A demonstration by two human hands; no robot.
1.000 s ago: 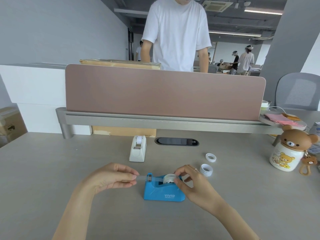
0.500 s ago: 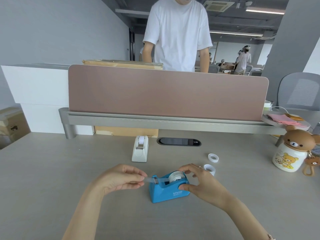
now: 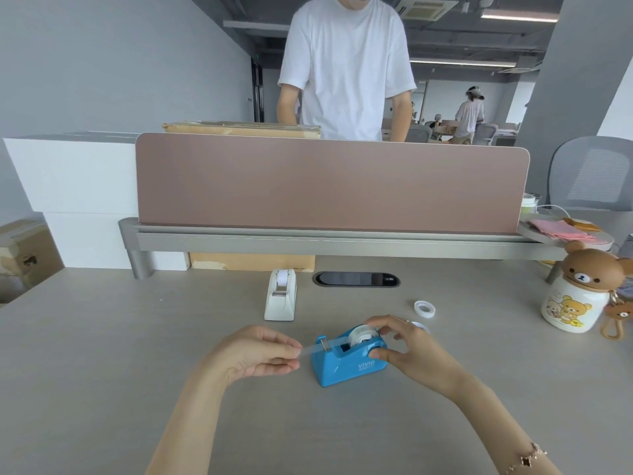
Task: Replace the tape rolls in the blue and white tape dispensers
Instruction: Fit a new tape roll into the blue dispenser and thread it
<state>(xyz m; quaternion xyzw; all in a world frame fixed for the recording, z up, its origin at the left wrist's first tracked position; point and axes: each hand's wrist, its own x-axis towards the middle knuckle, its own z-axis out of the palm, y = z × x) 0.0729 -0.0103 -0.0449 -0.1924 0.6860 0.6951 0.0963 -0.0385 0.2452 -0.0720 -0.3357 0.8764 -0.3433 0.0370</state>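
**Tape strip stretched over the cutter, left of the roll**

The blue dispenser [image 3: 347, 359] sits on the worktop [image 3: 102, 337], its long axis running left to right, cutter end toward the left hand [image 3: 255, 351]. That hand's grip pinches the free tape strip [image 3: 308, 347], pulled leftward across the cutter. The right hand [image 3: 407, 347] curls round the dispenser's back end beside the seated tape roll [image 3: 363, 334]. The white dispenser [image 3: 280, 296] stands well behind, nearer the left hand.

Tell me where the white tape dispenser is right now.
In the head view, the white tape dispenser stands untouched on the desk, beyond the blue tape dispenser and slightly left of it, just left of the black cable port.
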